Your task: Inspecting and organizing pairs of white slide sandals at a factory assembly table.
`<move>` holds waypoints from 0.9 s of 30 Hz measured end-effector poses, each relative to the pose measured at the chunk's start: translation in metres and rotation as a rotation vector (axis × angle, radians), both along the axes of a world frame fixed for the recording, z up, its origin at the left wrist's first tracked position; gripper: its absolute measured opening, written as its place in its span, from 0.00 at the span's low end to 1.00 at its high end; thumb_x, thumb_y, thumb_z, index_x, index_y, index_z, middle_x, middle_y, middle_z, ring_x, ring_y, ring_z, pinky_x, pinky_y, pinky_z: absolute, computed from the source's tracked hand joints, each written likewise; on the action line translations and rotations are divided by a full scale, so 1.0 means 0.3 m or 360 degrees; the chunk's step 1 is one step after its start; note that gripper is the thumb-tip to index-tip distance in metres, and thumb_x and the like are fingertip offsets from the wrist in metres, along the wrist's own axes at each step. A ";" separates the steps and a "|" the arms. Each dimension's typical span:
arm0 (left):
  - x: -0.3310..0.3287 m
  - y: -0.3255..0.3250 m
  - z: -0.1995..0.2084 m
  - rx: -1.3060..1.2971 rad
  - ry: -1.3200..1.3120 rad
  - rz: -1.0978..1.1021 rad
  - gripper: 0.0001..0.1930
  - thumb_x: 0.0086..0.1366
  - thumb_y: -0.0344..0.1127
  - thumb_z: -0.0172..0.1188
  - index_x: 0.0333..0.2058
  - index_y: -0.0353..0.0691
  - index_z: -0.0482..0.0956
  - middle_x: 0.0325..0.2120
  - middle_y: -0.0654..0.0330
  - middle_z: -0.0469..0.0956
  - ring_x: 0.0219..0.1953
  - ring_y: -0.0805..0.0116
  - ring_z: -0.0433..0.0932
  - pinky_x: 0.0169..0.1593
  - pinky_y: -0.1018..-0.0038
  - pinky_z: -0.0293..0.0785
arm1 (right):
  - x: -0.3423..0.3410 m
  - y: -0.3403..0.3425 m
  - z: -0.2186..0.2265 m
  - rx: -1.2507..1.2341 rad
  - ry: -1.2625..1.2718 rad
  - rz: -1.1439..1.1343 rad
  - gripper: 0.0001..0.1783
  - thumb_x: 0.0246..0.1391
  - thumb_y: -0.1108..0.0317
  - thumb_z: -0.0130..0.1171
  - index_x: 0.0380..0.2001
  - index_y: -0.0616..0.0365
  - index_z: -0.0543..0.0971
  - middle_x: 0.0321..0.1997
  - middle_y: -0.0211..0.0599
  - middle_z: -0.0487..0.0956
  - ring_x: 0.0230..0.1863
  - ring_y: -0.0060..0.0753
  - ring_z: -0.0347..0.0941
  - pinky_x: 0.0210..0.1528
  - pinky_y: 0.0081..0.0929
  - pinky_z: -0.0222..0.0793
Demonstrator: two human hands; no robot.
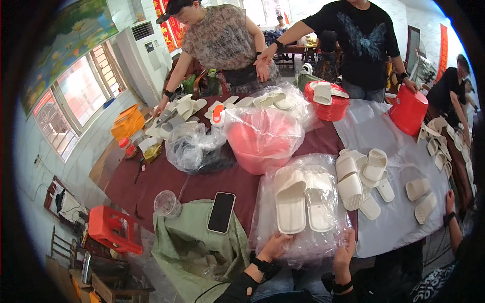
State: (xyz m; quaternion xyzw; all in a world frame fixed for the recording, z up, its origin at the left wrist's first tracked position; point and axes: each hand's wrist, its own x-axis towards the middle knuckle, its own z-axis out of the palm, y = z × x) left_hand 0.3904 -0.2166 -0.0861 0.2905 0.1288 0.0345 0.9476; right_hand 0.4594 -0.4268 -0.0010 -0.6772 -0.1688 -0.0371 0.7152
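Observation:
A pair of cream slippers (pixel 291 207) lies at the near edge of the table on a clear plastic bag (pixel 261 212); whether the slippers are inside it I cannot tell. My left hand (pixel 275 246) is closed on the bag's near edge, just below the left slipper's heel. To the right, my right hand (pixel 344 250) pinches the same bag at its near right corner. More cream slippers (pixel 349 182) lie loose to the right of the bag, some overlapping. A phone (pixel 221 212) with a dark screen rests left of the bag on green cloth (pixel 187 227).
Beyond the bag stands a pink bucket wrapped in plastic (pixel 263 136), beside a plastic-wrapped dark bundle (pixel 194 149). A round clear tub (pixel 167 204) is at the left. Two people stand across the table, one holding a red bucket (pixel 408 110). A red stool (pixel 115 230) stands lower left.

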 end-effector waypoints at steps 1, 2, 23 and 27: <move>0.001 0.002 -0.003 0.0069 0.0053 -0.0010 0.23 0.56 0.21 0.51 0.53 0.33 0.66 0.47 0.56 0.73 0.47 0.65 0.74 0.50 0.70 0.72 | -0.007 0.020 0.004 0.0084 0.0023 0.0092 0.13 0.47 0.79 0.37 0.38 0.64 0.66 0.47 0.43 0.69 0.52 0.33 0.63 0.58 0.28 0.53; 0.002 0.003 -0.007 0.0139 0.0105 -0.0019 0.24 0.56 0.22 0.51 0.54 0.33 0.66 0.48 0.56 0.73 0.49 0.65 0.73 0.51 0.69 0.71 | -0.019 0.038 0.003 0.0084 0.0025 0.0094 0.13 0.47 0.79 0.37 0.38 0.64 0.66 0.47 0.43 0.69 0.52 0.33 0.63 0.58 0.28 0.53; -0.003 -0.004 0.020 0.0347 0.0000 -0.0151 0.22 0.58 0.28 0.61 0.52 0.37 0.69 0.46 0.61 0.74 0.47 0.72 0.73 0.50 0.76 0.70 | -0.106 0.162 0.063 -0.0391 0.0003 0.0741 0.44 0.43 0.55 0.67 0.59 0.63 0.59 0.60 0.50 0.63 0.61 0.44 0.60 0.61 0.36 0.55; 0.001 -0.008 0.069 0.0473 0.0010 -0.0243 0.22 0.58 0.29 0.61 0.52 0.36 0.69 0.46 0.61 0.73 0.46 0.71 0.73 0.50 0.75 0.70 | -0.122 0.181 0.047 -0.0496 -0.0116 0.0737 0.48 0.38 0.52 0.70 0.59 0.63 0.59 0.57 0.50 0.64 0.60 0.47 0.60 0.61 0.37 0.55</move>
